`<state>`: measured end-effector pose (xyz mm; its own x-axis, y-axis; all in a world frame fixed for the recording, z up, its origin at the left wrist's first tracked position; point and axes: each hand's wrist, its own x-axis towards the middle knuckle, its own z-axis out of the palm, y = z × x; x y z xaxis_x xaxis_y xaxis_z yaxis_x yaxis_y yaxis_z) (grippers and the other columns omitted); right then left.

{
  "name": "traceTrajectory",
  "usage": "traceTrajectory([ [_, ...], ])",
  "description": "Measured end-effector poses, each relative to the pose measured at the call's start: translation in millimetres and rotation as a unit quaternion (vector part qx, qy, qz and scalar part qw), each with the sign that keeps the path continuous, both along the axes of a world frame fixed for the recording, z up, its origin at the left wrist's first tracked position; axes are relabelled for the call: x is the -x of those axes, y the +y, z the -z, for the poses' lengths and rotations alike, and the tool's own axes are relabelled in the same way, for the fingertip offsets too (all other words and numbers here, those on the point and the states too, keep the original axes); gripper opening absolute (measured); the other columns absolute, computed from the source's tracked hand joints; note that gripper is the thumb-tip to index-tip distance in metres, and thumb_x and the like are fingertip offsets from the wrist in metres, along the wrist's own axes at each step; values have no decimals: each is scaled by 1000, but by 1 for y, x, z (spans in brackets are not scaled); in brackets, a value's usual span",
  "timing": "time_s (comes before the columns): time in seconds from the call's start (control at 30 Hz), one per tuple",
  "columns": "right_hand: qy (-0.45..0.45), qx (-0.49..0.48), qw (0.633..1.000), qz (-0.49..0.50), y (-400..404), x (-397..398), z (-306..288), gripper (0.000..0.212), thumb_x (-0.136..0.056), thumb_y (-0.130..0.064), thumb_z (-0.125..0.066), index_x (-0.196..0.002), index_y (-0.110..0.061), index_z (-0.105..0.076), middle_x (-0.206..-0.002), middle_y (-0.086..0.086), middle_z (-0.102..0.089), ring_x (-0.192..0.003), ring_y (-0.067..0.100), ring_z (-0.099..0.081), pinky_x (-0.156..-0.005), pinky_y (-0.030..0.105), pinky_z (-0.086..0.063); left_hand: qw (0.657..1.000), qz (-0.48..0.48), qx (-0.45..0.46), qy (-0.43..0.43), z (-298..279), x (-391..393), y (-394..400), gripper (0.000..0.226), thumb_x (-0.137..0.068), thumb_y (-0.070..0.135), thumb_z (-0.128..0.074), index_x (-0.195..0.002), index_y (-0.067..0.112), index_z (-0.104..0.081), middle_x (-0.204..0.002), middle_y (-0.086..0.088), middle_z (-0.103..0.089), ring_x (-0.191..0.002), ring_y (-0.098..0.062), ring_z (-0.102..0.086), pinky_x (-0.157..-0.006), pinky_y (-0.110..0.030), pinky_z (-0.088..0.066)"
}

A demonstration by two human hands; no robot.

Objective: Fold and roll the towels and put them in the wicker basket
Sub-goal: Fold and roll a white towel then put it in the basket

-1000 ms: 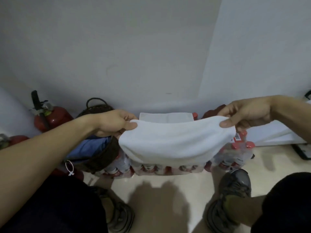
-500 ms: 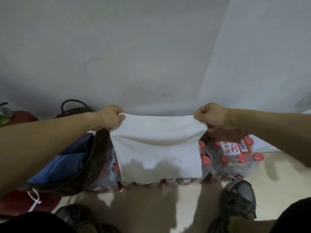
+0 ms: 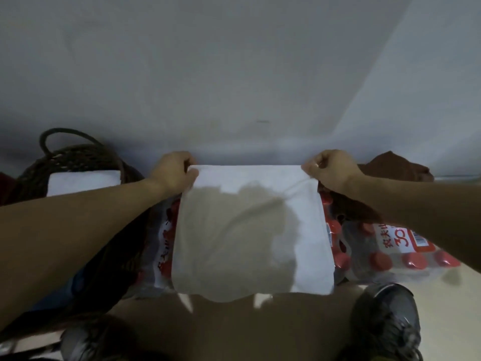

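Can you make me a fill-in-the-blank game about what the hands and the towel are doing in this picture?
1. The left hand and the right hand each pinch a far corner of the ____ towel.
2. The towel lies spread over packs of bottles with ____ caps.
3. Another folded white towel sits in the wicker ____ on the left.

Missing words: white; red; basket

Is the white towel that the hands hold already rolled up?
No, the white towel lies flat and spread over the packs of bottles, and the left hand and the right hand pinch its far corners.
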<state>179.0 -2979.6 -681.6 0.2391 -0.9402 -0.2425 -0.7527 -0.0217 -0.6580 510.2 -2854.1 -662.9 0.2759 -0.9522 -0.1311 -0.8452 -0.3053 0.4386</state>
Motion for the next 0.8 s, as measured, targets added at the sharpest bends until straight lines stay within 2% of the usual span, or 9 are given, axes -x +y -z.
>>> traceTrajectory([
  [0.07, 42, 10, 998, -44, -4, -3, -3, 20, -86, -36, -71, -82, -19, -60, -63, -3, -68, -54, 10, -66, -55, 23, -49, 1000, 7, -8, -19, 0, 4, -6, 20, -89, 13, -63, -106, 4, -66, -104, -13, -66, -96, -31, -61, -82, -30, -46],
  [0.13, 90, 17, 992, -85, -7, -5, -6, 20, -87, -41, -70, -81, -25, -60, -64, -11, -63, -68, 16, -65, -62, 24, -44, 998, 26, -37, -36, 0, 6, -13, 28, -90, 12, -58, -115, 5, -67, -117, -14, -65, -105, -31, -59, -90, -31, -46],
  [0.23, 117, 25, 983, -137, -9, -3, -8, 18, -87, -43, -70, -88, -26, -65, -70, -12, -59, -74, 16, -58, -65, 23, -38, 993, 58, -95, -43, 0, 7, -13, 28, -92, 14, -52, -113, 8, -69, -119, -12, -66, -108, -29, -58, -88, -26, -43],
  [0.3, 120, 42, 978, -163, -7, 2, -9, 22, -85, -41, -72, -97, -23, -69, -74, -9, -61, -76, 17, -57, -63, 23, -36, 994, 51, -82, -43, 0, 6, -11, 24, -91, 17, -56, -109, 8, -69, -114, -11, -66, -104, -28, -59, -86, -27, -43],
  [0.4, 112, 77, 974, -181, -4, 9, -10, 29, -83, -37, -77, -105, -19, -72, -92, 4, -66, -83, 20, -58, -73, 25, -39, 999, 33, -27, -32, -4, 5, -10, 15, -81, 14, -66, -94, 8, -69, -93, -7, -68, -87, -26, -62, -76, -27, -47],
  [0.47, 112, 100, 970, -190, -1, 11, -12, 31, -82, -35, -77, -107, -17, -73, -94, 5, -62, -82, 19, -54, -76, 25, -39, 999, 48, -15, -14, -9, 4, -9, 14, -74, 12, -72, -88, 9, -68, -84, -4, -67, -77, -24, -62, -68, -27, -49],
  [0.6, 114, 121, 963, -211, 6, 10, -15, 23, -85, -29, -76, -103, -16, -74, -94, 2, -60, -82, 17, -55, -75, 23, -39, 995, 53, -21, 86, -23, 5, -7, 18, -71, 6, -80, -82, 8, -66, -71, -3, -64, -59, -16, -56, -50, -18, -49],
  [0.7, 129, 101, 963, -212, 7, 6, -18, 21, -87, -25, -74, -103, -13, -71, -95, 5, -61, -86, 22, -59, -75, 25, -42, 977, 16, -28, 213, -35, 7, -1, 15, -76, 9, -81, -82, 9, -67, -64, 0, -58, -57, -12, -53, -57, -22, -50],
  [0.8, 153, 82, 958, -228, 7, 1, -23, 18, -88, -22, -71, -101, -9, -71, -99, 7, -64, -89, 25, -61, -77, 28, -47, 962, 11, -16, 271, -47, 11, 10, 10, -85, 17, -73, -85, 7, -71, -64, 0, -67, -55, -6, -58, -53, -17, -50],
])
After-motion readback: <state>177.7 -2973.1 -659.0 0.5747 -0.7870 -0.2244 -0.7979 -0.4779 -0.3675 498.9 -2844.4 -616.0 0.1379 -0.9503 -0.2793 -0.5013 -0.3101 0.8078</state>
